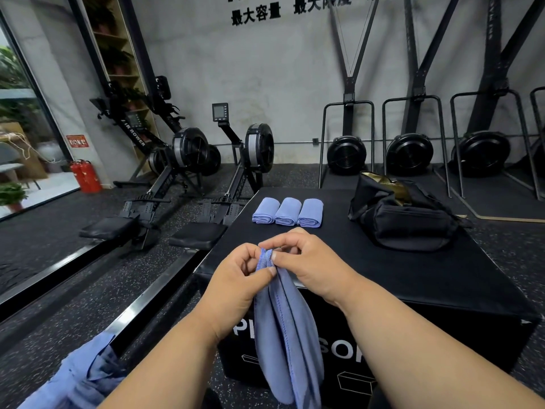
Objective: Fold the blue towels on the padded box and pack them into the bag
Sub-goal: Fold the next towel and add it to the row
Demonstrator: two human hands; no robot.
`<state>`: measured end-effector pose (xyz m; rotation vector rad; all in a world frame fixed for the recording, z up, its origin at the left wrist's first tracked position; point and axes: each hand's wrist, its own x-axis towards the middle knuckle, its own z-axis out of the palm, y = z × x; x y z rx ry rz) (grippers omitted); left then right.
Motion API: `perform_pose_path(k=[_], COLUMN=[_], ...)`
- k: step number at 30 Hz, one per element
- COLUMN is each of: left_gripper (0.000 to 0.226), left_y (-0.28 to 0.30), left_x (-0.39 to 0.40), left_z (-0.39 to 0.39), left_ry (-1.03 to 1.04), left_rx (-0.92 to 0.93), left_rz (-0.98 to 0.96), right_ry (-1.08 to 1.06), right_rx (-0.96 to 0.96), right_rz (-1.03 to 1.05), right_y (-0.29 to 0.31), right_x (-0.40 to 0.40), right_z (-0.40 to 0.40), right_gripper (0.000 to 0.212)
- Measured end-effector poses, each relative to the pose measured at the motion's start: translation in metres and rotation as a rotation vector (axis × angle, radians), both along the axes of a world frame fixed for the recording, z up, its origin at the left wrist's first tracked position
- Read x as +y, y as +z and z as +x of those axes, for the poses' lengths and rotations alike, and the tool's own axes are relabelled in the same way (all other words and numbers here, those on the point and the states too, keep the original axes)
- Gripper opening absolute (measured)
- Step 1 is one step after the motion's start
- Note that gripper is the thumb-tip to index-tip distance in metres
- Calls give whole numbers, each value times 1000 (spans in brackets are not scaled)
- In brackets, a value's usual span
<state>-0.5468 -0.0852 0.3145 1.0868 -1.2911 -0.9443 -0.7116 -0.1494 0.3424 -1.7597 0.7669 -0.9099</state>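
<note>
The blue towel point(283, 329) was held up in front of the near edge of the padded box point(383, 270), its top hem bunched and its length hanging doubled toward the floor. It was judged light, limp and without stiffness of its own (the stitched hem looked like the firmest part), so a hold at the corners of the hem was thought best, since a grip mid-cloth would only let it sag. The hem was pinched from the 9 o'clock side by the left hand point(239, 276), thumb against curled fingers, and from the 3 o'clock side by the right hand point(306, 261), thumb and forefinger pressed on the cloth.

Further out, at 12 o'clock on the box top, three folded towels point(287, 211) were laid side by side, touching. At about 2 o'clock the black bag point(407, 222) was set on the box with its mouth open, well apart from the folded row. The stretch of box top between the hands and the row was seen to bear nothing, so no obstacle to laying the cloth flat was judged present. At 7 o'clock, low beside the box, more blue cloth point(85, 376) was bunched up. Rowing machines point(188, 160) stood beyond at 11 o'clock.
</note>
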Motion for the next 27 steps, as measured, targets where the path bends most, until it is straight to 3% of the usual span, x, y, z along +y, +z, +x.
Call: perform_pose_path(k=[12,19,23,27], left_gripper=[11,13,22,29], left_y=[-3,-4,-10,-15], left_x=[3,6,5,3], left_z=[2,0,3,4], left_ry=[143,479,670,588], left_rx=[-54,-421,-501,-617], left_rz=[25,-7,-77,-144], right_ry=[-86,-86,-78,-102], right_rx=[-13,11,-41,-65], right_rz=[-79,-91,-26,-15], right_y=[-6,-13,-11,-9], right_x=[0,-5,-4,-4], right_z=[3,6,4,4], right_gripper=[4,7,11,10])
